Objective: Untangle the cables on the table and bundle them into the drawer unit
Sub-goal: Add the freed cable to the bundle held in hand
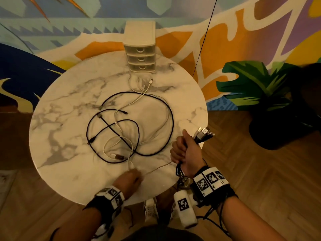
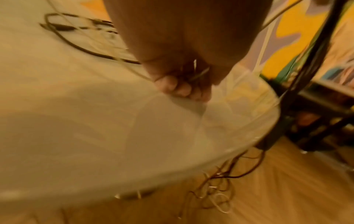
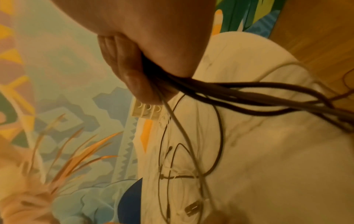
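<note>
A loose tangle of black and white cables [image 1: 132, 126] is spread over the middle of the round white marble tabletop [image 1: 66, 108]; black loops overlap thin white strands, with several plug ends lying among them. A few white cable ends [image 1: 144, 82] reach toward the far edge, just in front of the small cream three-drawer plastic unit [image 1: 140, 54], which stands at the far side of the tabletop with all three drawers seen closed.

At the near right rim, the right hand [image 1: 185, 148] is closed in a fist round a bundle of mostly black cables [image 3: 249, 94]; their plug ends [image 1: 205, 133] stick out above the fist, and the rest trails down past the tabletop edge toward the wooden floor [image 1: 260, 171]. One thin pale cable [image 1: 159, 168] runs taut from this fist across to the left hand [image 1: 130, 178].

The left hand is set at the near edge of the tabletop, fingers [image 2: 178, 87] curled, a thin white strand pinched in them; the wrist view is blurred, so the exact grip cannot be told.

A dark potted plant with broad green leaves [image 1: 257, 84] stands on the floor to the right. A painted mural wall [image 1: 52, 23] is seen beyond.
</note>
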{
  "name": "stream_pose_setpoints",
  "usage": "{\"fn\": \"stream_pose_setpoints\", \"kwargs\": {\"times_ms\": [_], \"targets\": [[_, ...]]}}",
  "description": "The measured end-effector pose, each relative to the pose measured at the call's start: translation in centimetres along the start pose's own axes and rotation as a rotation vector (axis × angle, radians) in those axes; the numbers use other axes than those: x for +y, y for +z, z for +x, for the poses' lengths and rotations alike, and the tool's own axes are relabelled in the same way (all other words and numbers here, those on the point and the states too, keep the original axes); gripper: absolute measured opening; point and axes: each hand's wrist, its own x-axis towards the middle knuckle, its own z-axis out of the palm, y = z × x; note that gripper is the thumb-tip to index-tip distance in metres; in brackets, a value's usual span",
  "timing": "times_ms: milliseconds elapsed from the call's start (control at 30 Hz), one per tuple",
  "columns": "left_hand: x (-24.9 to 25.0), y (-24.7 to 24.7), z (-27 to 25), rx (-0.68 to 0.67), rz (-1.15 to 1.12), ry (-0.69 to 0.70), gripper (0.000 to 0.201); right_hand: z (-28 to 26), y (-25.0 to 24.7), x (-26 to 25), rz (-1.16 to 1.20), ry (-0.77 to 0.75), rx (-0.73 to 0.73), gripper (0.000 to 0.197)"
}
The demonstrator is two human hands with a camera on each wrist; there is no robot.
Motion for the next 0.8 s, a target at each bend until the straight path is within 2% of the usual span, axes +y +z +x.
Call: {"fn": "stream_pose_setpoints", "kwargs": {"times_ms": [33,100,167,233,267,300,333,367,400,433,467,533,600,667,733,800], "targets": [[-1.6,-0.3,0.1,0.037,0.001,-0.024,0.064,0.0,-0.4,-0.1,0.003,-0.004,0.02,0.058],[-3.5,-3.4,0.6,0.157,0.008,-0.104,0.046,0.2,-1.2,-0.4,-0.007,-0.047,0.066,0.058],[-4.0,-8.1,1.7,0.399,-0.018,-0.163,0.026,0.5,-1.7,-0.9,0.004,-0.12,0.132,0.056],[-3.4,-12.3,2.6,0.669,-0.058,-0.178,0.021,0.9,-2.1,-1.5,-0.019,-0.213,0.228,0.052],[-3.0,-13.3,2.8,0.773,-0.083,-0.17,0.021,1.3,-2.4,-1.7,-0.05,-0.26,0.283,0.05],[-2.8,-13.5,2.8,0.819,-0.113,-0.175,0.021,1.6,-2.9,-1.7,-0.097,-0.294,0.344,0.046],[-2.8,-12.9,2.8,0.788,-0.121,-0.206,0.022,2.0,-3.6,-1.4,-0.135,-0.305,0.401,0.04],[-3.2,-11.6,2.8,0.677,-0.092,-0.252,0.024,2.2,-4.2,-1.1,-0.148,-0.297,0.434,0.029],[-3.6,-10.1,2.7,0.522,-0.039,-0.305,0.027,2.3,-5.1,-0.6,-0.17,-0.279,0.455,0.025],[-4.0,-8.9,2.6,0.374,0.017,-0.353,0.03,2.4,-6.0,-0.2,-0.201,-0.268,0.457,0.035],[-4.2,-8.4,2.4,0.298,0.046,-0.382,0.032,2.2,-6.6,0.0,-0.242,-0.259,0.45,0.033],[-3.2,-9.2,2.3,0.372,0.008,-0.37,0.033,1.6,-6.6,-0.2,-0.31,-0.281,0.431,0.014],[-0.2,-11.2,2.2,0.524,0.019,-0.298,0.034,0.8,-5.5,-0.5,-0.369,-0.292,0.353,0.024],[4.3,-12.7,1.6,0.613,0.115,-0.202,0.033,-0.2,-3.6,-0.5,-0.538,-0.256,0.185,0.034],[9.2,-12.6,0.6,0.597,0.248,-0.119,0.031,-0.8,-1.9,0.3,-0.705,-0.184,0.004,0.05],[12.9,-10.5,-0.4,0.508,0.4,-0.052,0.028,-1.0,-1.0,0.9,-0.672,-0.088,-0.061,0.046]]}}
